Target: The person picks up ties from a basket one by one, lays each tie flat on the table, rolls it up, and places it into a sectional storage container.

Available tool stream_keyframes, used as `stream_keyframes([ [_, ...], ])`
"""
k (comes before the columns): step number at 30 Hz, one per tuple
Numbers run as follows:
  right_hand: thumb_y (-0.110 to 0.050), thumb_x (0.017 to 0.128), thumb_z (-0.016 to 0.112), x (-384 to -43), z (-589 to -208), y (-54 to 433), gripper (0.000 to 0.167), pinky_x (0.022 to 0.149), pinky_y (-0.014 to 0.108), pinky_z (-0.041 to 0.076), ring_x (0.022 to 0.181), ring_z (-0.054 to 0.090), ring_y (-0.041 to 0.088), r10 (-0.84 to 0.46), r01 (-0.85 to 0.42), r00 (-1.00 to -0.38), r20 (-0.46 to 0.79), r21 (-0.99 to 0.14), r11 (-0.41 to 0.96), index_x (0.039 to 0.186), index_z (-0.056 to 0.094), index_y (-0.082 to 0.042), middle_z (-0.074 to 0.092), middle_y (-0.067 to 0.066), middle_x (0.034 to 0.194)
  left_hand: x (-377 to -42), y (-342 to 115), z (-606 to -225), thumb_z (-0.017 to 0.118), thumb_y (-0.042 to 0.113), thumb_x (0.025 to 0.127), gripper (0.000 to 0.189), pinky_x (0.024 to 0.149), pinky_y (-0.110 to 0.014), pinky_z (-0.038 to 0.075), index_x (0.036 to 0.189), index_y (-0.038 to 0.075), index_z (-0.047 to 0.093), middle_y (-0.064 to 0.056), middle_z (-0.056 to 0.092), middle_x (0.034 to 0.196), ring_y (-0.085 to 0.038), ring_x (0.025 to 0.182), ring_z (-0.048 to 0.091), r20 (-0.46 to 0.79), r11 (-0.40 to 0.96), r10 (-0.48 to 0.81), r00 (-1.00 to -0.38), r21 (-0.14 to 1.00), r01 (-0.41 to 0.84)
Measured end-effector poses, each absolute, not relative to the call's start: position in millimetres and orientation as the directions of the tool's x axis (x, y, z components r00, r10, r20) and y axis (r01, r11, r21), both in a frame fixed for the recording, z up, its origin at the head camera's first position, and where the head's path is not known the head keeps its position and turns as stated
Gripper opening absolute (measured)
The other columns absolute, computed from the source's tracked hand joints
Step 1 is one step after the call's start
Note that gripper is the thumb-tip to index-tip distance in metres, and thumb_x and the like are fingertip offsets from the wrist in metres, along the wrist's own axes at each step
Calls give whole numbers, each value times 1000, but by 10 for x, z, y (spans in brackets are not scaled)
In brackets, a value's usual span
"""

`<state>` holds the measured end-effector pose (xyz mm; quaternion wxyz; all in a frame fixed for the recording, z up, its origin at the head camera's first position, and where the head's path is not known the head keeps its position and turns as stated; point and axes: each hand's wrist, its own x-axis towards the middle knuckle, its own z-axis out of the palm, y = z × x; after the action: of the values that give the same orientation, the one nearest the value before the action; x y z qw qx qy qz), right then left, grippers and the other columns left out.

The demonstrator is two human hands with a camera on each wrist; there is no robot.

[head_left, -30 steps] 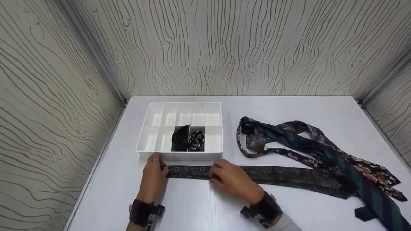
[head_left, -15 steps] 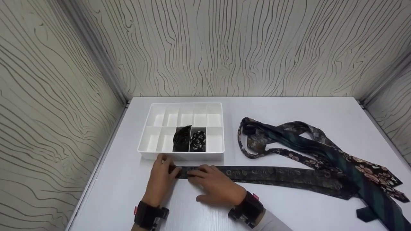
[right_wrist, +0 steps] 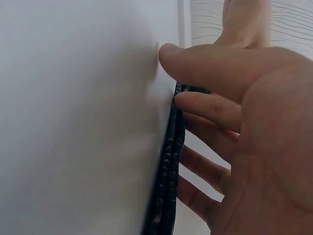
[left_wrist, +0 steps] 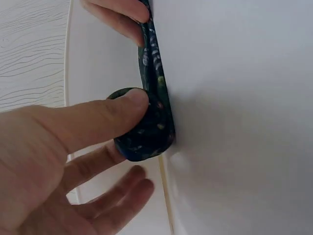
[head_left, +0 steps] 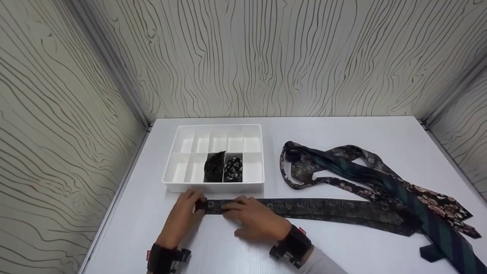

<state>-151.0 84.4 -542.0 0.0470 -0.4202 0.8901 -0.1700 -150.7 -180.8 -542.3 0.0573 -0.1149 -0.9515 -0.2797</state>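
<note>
Left wrist: fingers (left_wrist: 93,165) half-curled round rolled tie (left_wrist: 147,136)

Left hand (head_left: 182,215) — thumb and forefinger pinching; right hand (head_left: 257,220) — fingers extended, thumb apart.

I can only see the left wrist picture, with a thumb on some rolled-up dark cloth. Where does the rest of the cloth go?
Observer: In the head view, that dark tie runs along the table past the right hand, its wide end reaching a green striped tie.

Operator: Ooh! Is there a whole box anywhere?

Observer: Yes, a white tray with compartments sits just beyond the tie, farther from the person.

Operator: Is anything inside it?

Observer: Two things, in the front row: a dark bundle and, just to its right, a coil with pale patches.
</note>
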Motion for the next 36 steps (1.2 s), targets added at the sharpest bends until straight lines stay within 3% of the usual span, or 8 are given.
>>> stream_keyframes([
  [4,-29,91,78,-1506,-5421,865,51,120,49,43,145,50,22,-766,-735,-640,55,-334,590,141,67,-23,53,-6,162,-1485,-1819,-5404,81,-12,80,34,88,-37,60,98,15,70,2,61,108,-15,100,64,172,811,199,-965,524,261],
  [9,-30,91,78,-1515,-5372,858,46,120,48,42,143,52,21,-761,-732,-646,57,-329,596,136,71,-22,56,-6,158,-1489,-1748,-5334,87,-8,78,28,88,-36,57,95,12,78,4,57,100,-14,99,55,171,805,291,-941,487,338],
  [13,-30,91,78,-1521,-5345,841,41,120,45,43,140,53,20,-761,-735,-645,67,-324,595,131,73,-22,59,-6,155,-1483,-1678,-5278,80,-12,81,29,87,-37,56,100,10,82,1,56,99,-16,97,53,150,805,370,-917,441,397],
  [17,-31,90,79,-1517,-5354,838,42,118,42,44,137,54,19,-769,-748,-633,82,-318,582,130,74,-21,60,-6,154,-1470,-1657,-5261,73,-18,81,32,89,-40,57,100,8,75,-2,64,100,-18,98,60,130,821,358,-925,427,378],
  [22,-31,90,79,-1511,-5363,839,44,117,42,45,137,55,19,-770,-750,-632,85,-316,581,133,72,-23,60,-6,154,-1449,-1672,-5292,79,-14,79,32,89,-42,59,95,14,75,-1,69,103,-20,101,64,152,835,337,-929,407,370],
  [26,-31,90,79,-1510,-5355,835,44,118,43,44,138,54,19,-761,-736,-644,70,-328,593,133,72,-24,59,-6,155,-1437,-1652,-5271,81,-9,81,31,80,-36,57,96,18,80,3,63,98,-13,89,61,149,842,346,-926,387,377],
  [31,-31,89,80,-1510,-5361,825,46,119,42,44,138,54,18,-757,-733,-650,70,-322,600,134,72,-23,60,-7,154,-1442,-1534,-5182,81,-7,83,21,71,-31,51,87,14,82,3,50,91,-10,79,49,156,834,405,-901,342,434],
  [36,-32,90,80,-1506,-5367,790,62,119,41,43,138,53,17,-759,-739,-649,45,-275,616,148,61,-24,60,-9,153,-1435,-1412,-5141,79,-5,85,16,69,-34,51,80,11,81,1,49,90,-14,78,50,178,841,435,-883,271,469],
])
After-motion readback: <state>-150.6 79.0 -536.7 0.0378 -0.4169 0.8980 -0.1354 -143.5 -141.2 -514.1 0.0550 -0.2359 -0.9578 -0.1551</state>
